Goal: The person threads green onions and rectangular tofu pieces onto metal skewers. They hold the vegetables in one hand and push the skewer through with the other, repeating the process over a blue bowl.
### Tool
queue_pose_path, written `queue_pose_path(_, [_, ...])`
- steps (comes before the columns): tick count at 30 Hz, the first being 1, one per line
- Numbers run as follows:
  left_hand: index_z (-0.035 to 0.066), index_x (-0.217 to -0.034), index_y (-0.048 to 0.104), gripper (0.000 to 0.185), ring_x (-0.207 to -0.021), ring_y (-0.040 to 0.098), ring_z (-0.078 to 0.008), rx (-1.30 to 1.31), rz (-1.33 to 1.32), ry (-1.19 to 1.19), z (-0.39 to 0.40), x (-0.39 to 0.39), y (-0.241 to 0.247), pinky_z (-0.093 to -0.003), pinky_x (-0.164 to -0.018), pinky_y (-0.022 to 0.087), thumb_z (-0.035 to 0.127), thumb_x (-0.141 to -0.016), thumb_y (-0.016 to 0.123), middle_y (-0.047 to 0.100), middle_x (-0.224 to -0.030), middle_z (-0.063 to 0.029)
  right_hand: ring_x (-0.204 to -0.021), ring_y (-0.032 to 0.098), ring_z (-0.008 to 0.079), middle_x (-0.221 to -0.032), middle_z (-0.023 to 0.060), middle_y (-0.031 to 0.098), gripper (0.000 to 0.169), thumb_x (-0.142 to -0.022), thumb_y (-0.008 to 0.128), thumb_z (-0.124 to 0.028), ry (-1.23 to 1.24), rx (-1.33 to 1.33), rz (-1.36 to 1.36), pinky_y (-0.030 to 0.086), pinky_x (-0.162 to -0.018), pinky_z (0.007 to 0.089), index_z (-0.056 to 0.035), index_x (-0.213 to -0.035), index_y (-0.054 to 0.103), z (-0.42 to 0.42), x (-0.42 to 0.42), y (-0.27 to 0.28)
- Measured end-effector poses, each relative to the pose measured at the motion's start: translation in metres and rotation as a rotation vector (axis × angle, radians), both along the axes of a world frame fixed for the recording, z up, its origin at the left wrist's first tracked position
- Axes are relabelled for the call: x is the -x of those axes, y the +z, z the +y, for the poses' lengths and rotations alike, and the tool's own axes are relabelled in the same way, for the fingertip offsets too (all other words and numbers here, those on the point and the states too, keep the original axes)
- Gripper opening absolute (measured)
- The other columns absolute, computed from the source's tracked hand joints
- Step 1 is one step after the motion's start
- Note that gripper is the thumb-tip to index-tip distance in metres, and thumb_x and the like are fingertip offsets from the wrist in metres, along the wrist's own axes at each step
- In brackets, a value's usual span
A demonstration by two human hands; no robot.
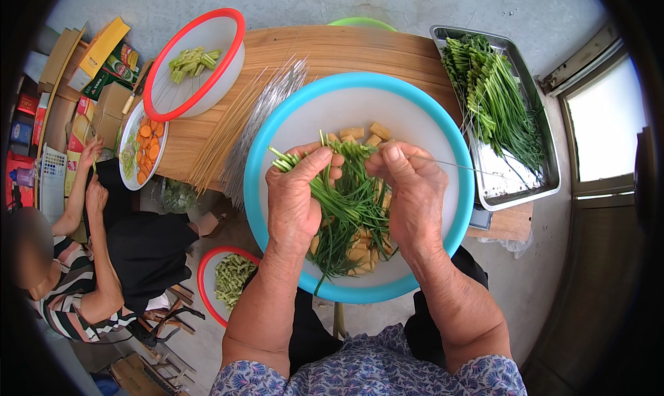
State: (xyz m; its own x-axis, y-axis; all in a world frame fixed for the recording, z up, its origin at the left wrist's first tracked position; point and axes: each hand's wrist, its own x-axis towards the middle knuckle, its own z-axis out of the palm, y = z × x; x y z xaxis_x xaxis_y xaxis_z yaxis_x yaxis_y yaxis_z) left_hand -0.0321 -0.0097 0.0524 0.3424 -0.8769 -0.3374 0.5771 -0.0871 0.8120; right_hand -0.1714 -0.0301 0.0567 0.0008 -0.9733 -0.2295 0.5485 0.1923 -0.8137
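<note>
A bundle of long green chives (345, 204) is gripped by my left hand (298, 188), its pale cut stems poking out at the left. My right hand (412, 183) pinches a thin metal skewer (461, 165) that points out to the right; green pieces sit between the fingertips of both hands. Under them is a large white basin with a blue rim (254, 188), holding chunks of fried tofu (380, 131) and loose green leaves. Metal skewers (264, 116) and wooden skewers (223, 136) lie on the wooden table left of the basin.
On the right, a steel tray (552, 183) holds skewered chives (498, 95). Red-rimmed basins (238, 43) with cut green stalks and a plate (124, 160) of carrot slices are at the left. Another person (93, 271) sits there, both hands raised. Cardboard boxes (111, 105) stand beyond.
</note>
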Motion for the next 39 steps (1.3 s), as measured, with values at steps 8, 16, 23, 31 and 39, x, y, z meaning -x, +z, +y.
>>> queue_pose_path(8, [-0.004, -0.089, 0.064, 0.014, -0.069, 0.061, -0.0172, -0.004, 0.016, -0.04, 0.0, -0.003, -0.002, -0.0279, -0.062, 0.048, 0.004, -0.078, 0.067, 0.065, -0.078, -0.0118, -0.071, 0.06, 0.0136, -0.075, 0.0083, 0.066, 0.014, -0.085, 0.065, -0.009, 0.014, 0.0, 0.041, 0.049, -0.072, 0.0276, 0.0032, -0.092, 0.065, -0.001, 0.0, 0.0])
queue_pose_path(16, [-0.003, -0.09, 0.064, 0.016, -0.068, 0.058, -0.0144, 0.008, 0.004, -0.02, -0.001, -0.002, -0.001, -0.0262, -0.064, 0.048, 0.006, -0.078, 0.069, 0.065, -0.082, -0.0094, -0.072, 0.062, 0.0157, -0.078, 0.0084, 0.066, 0.016, -0.087, 0.062, -0.012, 0.071, -0.087, -0.045, 0.051, -0.072, 0.0285, 0.0023, -0.093, 0.064, -0.006, 0.0, -0.005])
queue_pose_path(23, [-0.003, -0.094, 0.063, 0.018, -0.071, 0.058, -0.0131, 0.073, 0.064, -0.02, -0.005, -0.003, 0.003, -0.0257, -0.064, 0.048, 0.006, -0.078, 0.069, 0.066, -0.085, -0.0082, -0.073, 0.062, 0.0158, -0.079, 0.0087, 0.066, 0.015, -0.085, 0.065, -0.011, 0.1, -0.029, -0.051, 0.05, -0.074, 0.029, 0.0006, -0.094, 0.063, -0.011, 0.004, -0.003])
queue_pose_path(31, [-0.004, -0.091, 0.065, 0.02, -0.071, 0.054, -0.0131, 0.16, 0.072, -0.028, -0.01, -0.002, 0.004, -0.0267, -0.067, 0.044, 0.008, -0.077, 0.071, 0.064, -0.082, -0.0074, -0.075, 0.063, 0.0161, -0.08, 0.0102, 0.068, 0.012, -0.082, 0.069, -0.01, 0.066, 0.078, 0.066, 0.049, -0.078, 0.0298, 0.0014, -0.085, 0.066, -0.019, 0.016, 0.009])
queue_pose_path(39, [-0.005, -0.092, 0.065, 0.023, -0.07, 0.053, -0.0134, 0.161, 0.135, -0.043, -0.018, -0.003, -0.001, -0.0264, -0.065, 0.042, 0.01, -0.076, 0.073, 0.063, -0.081, -0.0071, -0.075, 0.062, 0.0156, -0.079, 0.0102, 0.068, 0.013, -0.082, 0.068, -0.011, 0.03, 0.098, 0.016, 0.049, -0.077, 0.0285, 0.0023, -0.086, 0.066, -0.021, 0.01, 0.011])
